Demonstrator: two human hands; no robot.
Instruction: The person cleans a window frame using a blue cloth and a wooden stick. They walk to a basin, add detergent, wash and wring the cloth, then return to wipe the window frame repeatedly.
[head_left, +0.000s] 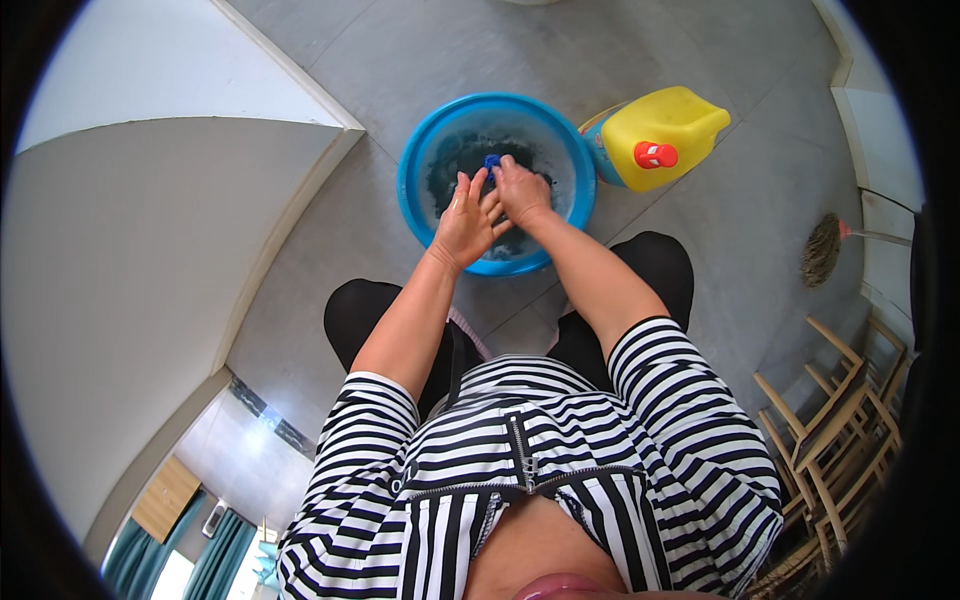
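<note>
Over a round blue plastic basin (410, 187), both hands are close together. Dark wet cloth and some suds lie inside it. My left hand (465, 225) is turned palm up with its fingers spread, and nothing is seen in it. My right hand (521, 189) has its fingers bent beside a small bright blue item (491, 166), which lies at the fingertips; whether it is fabric or a brush part, and whether the fingers grip it, cannot be told. The fingers of the two hands partly overlap in view.
A large yellow detergent jug (660, 127) with a red cap stands right of the basin on the grey tiled floor (720, 247). A mop head (823, 251) lies farther right, above stacked wooden chairs (825, 420). A wall (150, 247) rises at the left.
</note>
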